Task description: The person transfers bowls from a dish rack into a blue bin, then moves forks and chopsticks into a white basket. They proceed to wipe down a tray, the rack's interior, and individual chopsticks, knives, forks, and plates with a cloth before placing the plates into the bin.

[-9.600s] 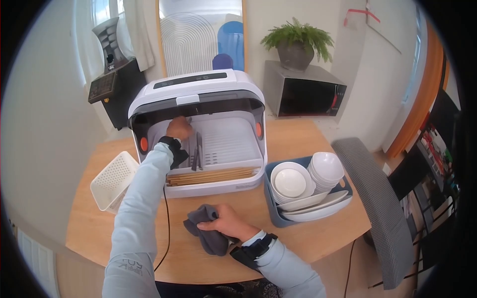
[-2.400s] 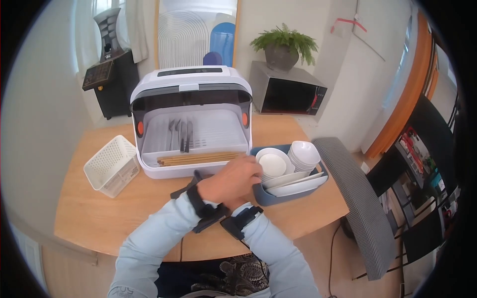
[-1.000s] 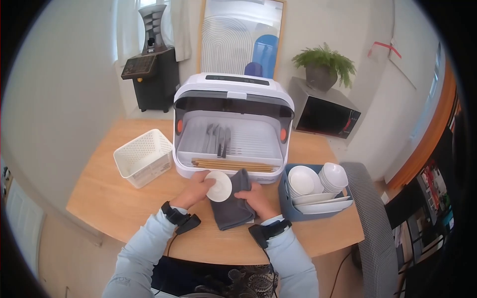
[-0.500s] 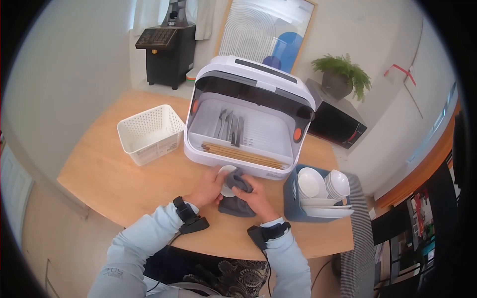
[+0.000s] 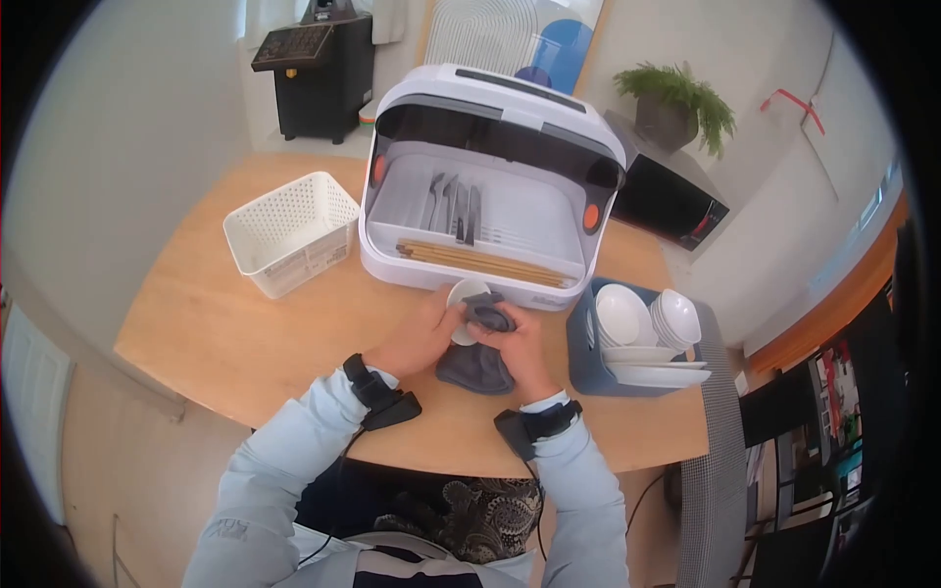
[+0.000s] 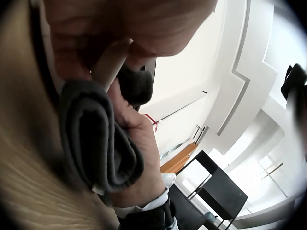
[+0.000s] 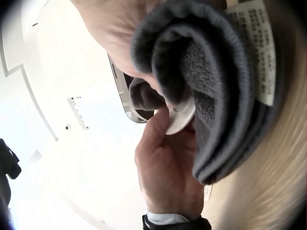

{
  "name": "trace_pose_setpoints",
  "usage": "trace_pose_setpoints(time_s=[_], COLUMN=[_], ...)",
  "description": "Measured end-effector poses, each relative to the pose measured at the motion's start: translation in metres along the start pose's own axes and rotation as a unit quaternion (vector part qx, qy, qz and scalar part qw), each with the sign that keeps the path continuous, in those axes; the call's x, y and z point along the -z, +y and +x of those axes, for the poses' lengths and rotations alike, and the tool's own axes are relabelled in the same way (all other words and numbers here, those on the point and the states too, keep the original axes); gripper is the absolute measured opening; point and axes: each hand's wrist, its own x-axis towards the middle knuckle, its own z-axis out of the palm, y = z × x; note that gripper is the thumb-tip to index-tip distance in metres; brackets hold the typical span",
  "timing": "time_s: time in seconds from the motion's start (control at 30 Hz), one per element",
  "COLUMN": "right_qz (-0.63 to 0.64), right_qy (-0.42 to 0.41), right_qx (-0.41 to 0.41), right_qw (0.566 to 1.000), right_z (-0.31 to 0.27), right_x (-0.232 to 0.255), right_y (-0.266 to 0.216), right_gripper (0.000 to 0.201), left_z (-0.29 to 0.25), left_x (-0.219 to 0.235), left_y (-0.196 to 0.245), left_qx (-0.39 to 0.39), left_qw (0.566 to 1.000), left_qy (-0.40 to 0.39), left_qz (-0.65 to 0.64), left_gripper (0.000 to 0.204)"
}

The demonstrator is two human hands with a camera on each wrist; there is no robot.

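Note:
My left hand holds a small white dish by its edge, above the front of the table. My right hand pinches a dark grey cloth over the dish's right side, hiding much of it. The rest of the cloth hangs down below the fingers. In the left wrist view, the dish shows edge-on between the hands, with the folded cloth beside it. From the right wrist, the thick folds of the cloth and its white label are visible, with the left thumb on the dish.
A white dish cabinet with its lid raised stands behind my hands, holding cutlery and chopsticks. To its left is a white perforated basket. A blue basin of bowls and plates sits at the right.
Earlier my left hand reached into the cabinet, then toward the blue basin. It has since brought a small dish to the middle, and my right hand has brought the cloth over it.

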Motion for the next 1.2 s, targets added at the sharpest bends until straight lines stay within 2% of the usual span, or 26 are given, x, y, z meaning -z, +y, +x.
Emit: trace_pose_setpoints(time_s=[0.03,0.07,0.1,0.13,0.17,0.2,0.23,0.27,0.3,0.33,0.4,0.47,0.5,0.53,0.6,0.63,0.7,0.73,0.77,0.83,0.9,0.97,1.0,1.03,1.1,1.2], right_qz=[0.007,-0.087,-0.178,-0.264,-0.265,-0.266,-0.270,-0.216,-0.085,-0.002,-0.004,-0.191,-0.276,-0.286,-0.307,-0.264,-0.081,0.013,0.040,-0.150,-0.301,-0.303,-0.304,-0.223,-0.055,-0.033], right_qy=[-0.027,-0.048,-0.073,-0.098,-0.092,-0.087,-0.032,0.004,0.019,0.018,0.017,-0.054,-0.090,-0.086,-0.075,-0.014,0.049,0.083,0.074,-0.007,-0.094,-0.100,-0.102,-0.048,0.060,0.073], right_qx=[0.008,0.103,0.195,0.285,0.283,0.280,0.252,0.190,0.101,0.043,0.021,0.213,0.309,0.293,0.259,0.196,0.069,0.004,-0.014,0.135,0.261,0.248,0.241,0.173,0.031,0.036], right_qw=[1.000,0.990,0.962,0.916,0.917,0.918,0.929,0.958,0.991,0.999,1.000,0.957,0.905,0.908,0.912,0.944,0.993,0.996,0.996,0.979,0.912,0.915,0.916,0.958,0.996,0.996], right_z=[-0.002,-0.002,0.001,0.003,0.002,0.001,0.003,0.007,0.007,0.003,0.004,0.006,0.008,0.009,0.007,0.008,0.006,0.005,0.004,0.006,0.004,0.005,0.005,0.005,0.005,0.003], right_x=[-0.003,-0.002,0.002,0.004,0.001,-0.001,0.001,0.001,-0.002,-0.007,-0.003,0.002,0.003,0.003,0.002,0.000,-0.004,-0.005,-0.004,0.002,0.000,-0.001,0.000,-0.001,-0.004,-0.004], right_y=[-0.002,-0.002,-0.002,-0.002,-0.005,-0.005,0.003,0.010,0.008,-0.004,0.002,0.004,0.003,0.002,0.003,0.006,0.000,-0.004,-0.006,0.000,-0.002,0.001,0.001,0.001,0.001,-0.002], right_gripper=[0.028,0.028,0.029,0.030,0.031,0.032,0.030,0.028,0.028,0.029,0.029,0.030,0.031,0.031,0.033,0.033,0.032,0.031,0.029,0.029,0.028,0.028,0.028,0.028,0.029,0.031], left_z=[0.001,0.002,0.005,0.006,0.005,0.004,0.002,0.003,0.003,0.003,-0.001,0.002,0.004,0.006,0.006,0.006,0.004,0.002,0.001,-0.005,-0.003,0.000,0.000,0.001,0.002,0.000], left_x=[0.002,0.005,0.018,0.024,0.029,0.031,0.033,0.028,0.022,0.016,0.011,0.014,0.017,0.020,0.021,0.020,0.016,0.012,0.008,0.006,0.012,0.018,0.017,0.016,0.012,0.011], left_y=[-0.004,-0.010,-0.009,-0.009,-0.008,-0.005,-0.001,0.007,0.010,0.009,0.011,-0.024,-0.033,-0.042,-0.038,-0.031,0.001,0.002,0.001,0.002,-0.014,-0.019,-0.016,-0.011,0.004,0.013], left_qx=[-0.038,-0.072,-0.031,-0.023,-0.016,0.027,0.071,0.149,0.124,0.107,0.105,-0.096,-0.140,-0.184,-0.154,-0.071,0.095,0.103,0.113,0.105,0.035,-0.016,0.022,0.057,0.109,0.136], left_qw=[0.998,0.993,0.989,0.989,0.988,0.991,0.991,0.983,0.985,0.989,0.992,0.989,0.980,0.968,0.977,0.992,0.988,0.989,0.989,0.991,0.995,0.985,0.992,0.995,0.991,0.987], left_qy=[0.013,0.026,-0.056,-0.080,-0.104,-0.111,-0.113,-0.096,-0.089,-0.078,-0.044,-0.061,-0.070,-0.076,-0.091,-0.094,-0.093,-0.083,-0.072,-0.054,-0.086,-0.103,-0.090,-0.076,-0.068,-0.088], left_qz=[0.048,0.094,0.130,0.122,0.114,0.072,0.030,-0.043,-0.076,-0.059,-0.056,0.093,0.123,0.152,0.116,0.054,-0.072,-0.071,-0.071,-0.064,0.048,0.138,0.085,0.031,-0.025,-0.010], left_gripper=[0.030,0.029,0.031,0.031,0.031,0.032,0.032,0.033,0.035,0.035,0.037,0.038,0.039,0.040,0.042,0.043,0.043,0.043,0.043,0.040,0.039,0.037,0.037,0.037,0.037,0.040])
